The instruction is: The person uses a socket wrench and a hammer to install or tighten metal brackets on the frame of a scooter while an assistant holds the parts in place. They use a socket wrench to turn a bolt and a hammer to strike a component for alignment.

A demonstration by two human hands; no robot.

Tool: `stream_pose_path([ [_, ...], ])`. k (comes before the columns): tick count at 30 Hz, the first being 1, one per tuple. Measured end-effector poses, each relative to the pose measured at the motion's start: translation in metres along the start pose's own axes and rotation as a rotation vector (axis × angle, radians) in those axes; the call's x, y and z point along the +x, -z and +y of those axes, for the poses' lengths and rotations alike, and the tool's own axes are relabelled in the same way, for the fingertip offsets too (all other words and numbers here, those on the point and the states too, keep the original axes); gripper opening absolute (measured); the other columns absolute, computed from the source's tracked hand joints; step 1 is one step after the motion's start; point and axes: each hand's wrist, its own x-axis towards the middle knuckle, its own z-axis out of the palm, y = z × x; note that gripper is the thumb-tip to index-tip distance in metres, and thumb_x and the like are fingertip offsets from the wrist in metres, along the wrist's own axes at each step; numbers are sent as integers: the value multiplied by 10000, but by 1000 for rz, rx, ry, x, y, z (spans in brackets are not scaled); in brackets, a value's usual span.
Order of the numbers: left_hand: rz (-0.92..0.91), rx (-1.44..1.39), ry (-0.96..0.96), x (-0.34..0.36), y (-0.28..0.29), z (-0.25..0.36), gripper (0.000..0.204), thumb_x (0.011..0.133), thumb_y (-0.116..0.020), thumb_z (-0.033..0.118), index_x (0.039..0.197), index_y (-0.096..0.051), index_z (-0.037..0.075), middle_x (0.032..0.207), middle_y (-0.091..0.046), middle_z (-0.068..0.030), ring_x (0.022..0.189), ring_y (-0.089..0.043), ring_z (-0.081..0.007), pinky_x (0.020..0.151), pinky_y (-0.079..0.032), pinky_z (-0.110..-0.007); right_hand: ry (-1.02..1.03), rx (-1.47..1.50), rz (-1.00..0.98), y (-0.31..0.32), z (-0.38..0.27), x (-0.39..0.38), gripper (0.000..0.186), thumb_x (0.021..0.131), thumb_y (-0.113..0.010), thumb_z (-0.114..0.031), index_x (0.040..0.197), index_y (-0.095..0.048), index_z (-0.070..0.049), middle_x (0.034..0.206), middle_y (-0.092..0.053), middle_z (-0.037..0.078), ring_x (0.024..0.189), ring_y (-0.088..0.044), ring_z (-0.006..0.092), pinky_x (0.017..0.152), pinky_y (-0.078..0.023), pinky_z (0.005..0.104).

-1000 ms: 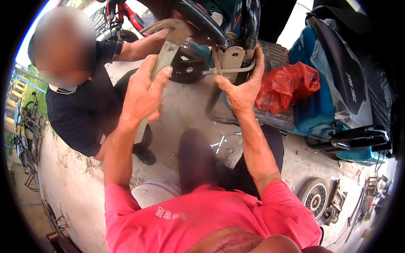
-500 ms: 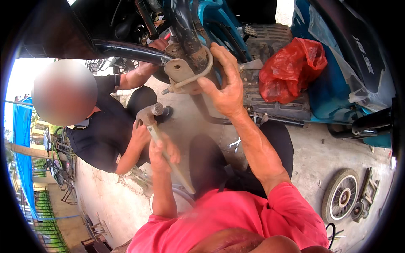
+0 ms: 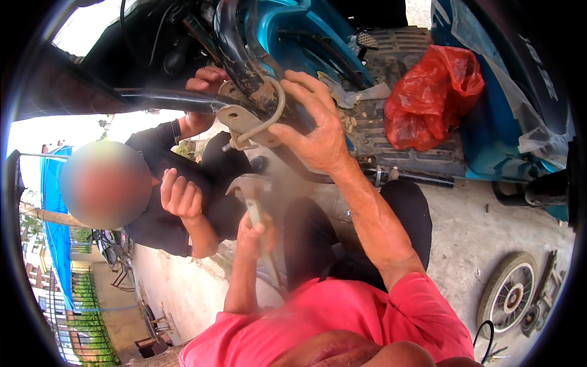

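Note:
My left hand [image 3: 251, 237] is closed round the handle of a hammer [image 3: 264, 235], whose head [image 3: 249, 185] points up below the metal frame. My right hand [image 3: 319, 129] is at a bent U-bolt [image 3: 280, 101], thumb and fingers on either side of its curve. The U-bolt loops round a dirty black tube [image 3: 235, 46] and passes through a plate bracket [image 3: 235, 117] with a hole in it. Some of my right fingertips are hidden behind the tube. A co-worker's hand [image 3: 208, 79] is behind the bracket; their other hand [image 3: 181, 194] is raised, half curled, beside the hammer.
A black bar [image 3: 165, 100] runs left from the bracket. On the vehicle's ribbed footboard [image 3: 422, 162] lie a red plastic bag [image 3: 431, 98] and a pale cloth [image 3: 367, 93]. Blue body panels [image 3: 489, 140] stand at the right. A spoked wheel [image 3: 510, 293] lies on the concrete floor.
The hammer has swung right and its head has turned, still in my left hand. The co-worker's raised hand has come away from the hammer head. My right hand stays at the U-bolt.

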Motion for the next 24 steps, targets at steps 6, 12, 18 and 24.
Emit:
stream_pose_path([
  [6, 94, 238, 288, 8, -26, -22, 406, 931, -721, 347, 1112, -556, 24, 657, -560, -82, 444, -517, -163, 428, -440, -300, 12, -32, 6, -5, 7, -2, 720, 739, -903, -231, 1371, -622, -33, 1451, -538, 153, 1328, -536, 299, 1041, -509, 409],
  [12, 76, 259, 657, 33, -38, -100, 204, 962, -640, 156, 1085, -543, 25, 818, -596, -68, 588, -572, -160, 496, -462, -311, 70, -147, -44, -3, 13, 1, 813, 727, -930, -342, 1415, -591, -73, 1464, -492, 141, 1289, -547, 271, 956, -543, 373],
  [18, 85, 205, 1023, 70, -35, -271, 239, 955, -624, 202, 1096, -648, 11, 873, -686, -127, 673, -666, -222, 557, -556, -389, 35, -135, -54, -5, 13, 2, 826, 759, -904, -437, 1426, -579, -74, 1472, -478, 144, 1327, -508, 275, 953, -544, 382],
  [24, -254, 782, 814, 74, -15, -396, 356, 970, -638, 303, 1119, -692, -16, 970, -729, -198, 835, -724, -323, 716, -579, -456, 8, -128, -95, -3, 5, 5, 840, 776, -892, -462, 1437, -560, -65, 1471, -458, 141, 1331, -501, 273, 968, -543, 392],
])
